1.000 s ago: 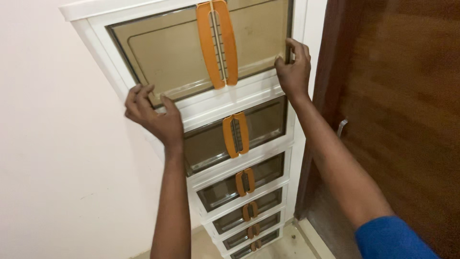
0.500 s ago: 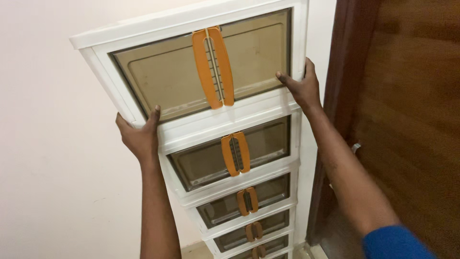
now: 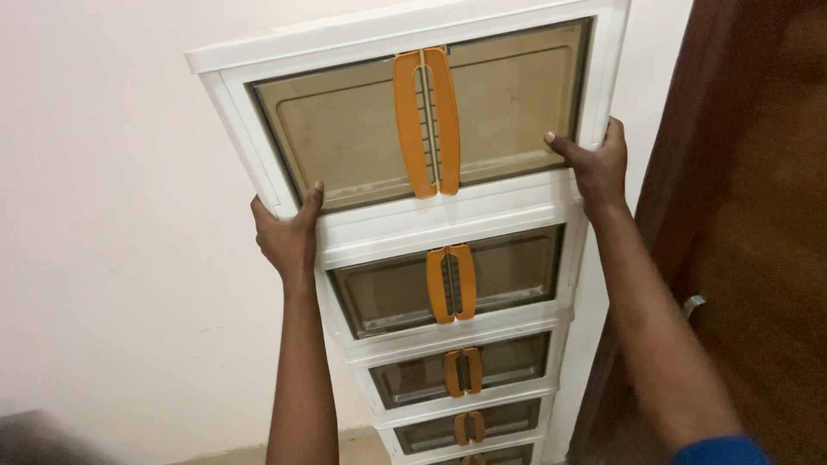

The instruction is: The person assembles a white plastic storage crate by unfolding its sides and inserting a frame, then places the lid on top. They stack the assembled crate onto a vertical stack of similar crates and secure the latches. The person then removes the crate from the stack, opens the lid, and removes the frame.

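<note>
A tall white plastic storage cabinet (image 3: pixel 448 215) of stacked units stands between a pale wall and a wooden door. Each unit has smoky translucent doors with a pair of orange handles (image 3: pixel 426 120). My left hand (image 3: pixel 289 237) grips the lower left corner of the top unit (image 3: pixel 603 52). On the opposite side, my right hand (image 3: pixel 594 168) clasps that unit's lower right edge, thumb on the front. The top unit looks tipped toward me, above the second unit (image 3: pixel 448 284). Lower units recede toward the floor.
A pale wall (image 3: pixel 112 215) runs along the left. A dark brown wooden door (image 3: pixel 758 215) with a metal handle (image 3: pixel 693 303) stands close on the right. A strip of floor (image 3: pixel 362 443) shows at the bottom beside the cabinet's base.
Both hands have slid along the top unit's sides to its lower corners. The view has shifted so the whole top unit, including its top edge, now shows.
</note>
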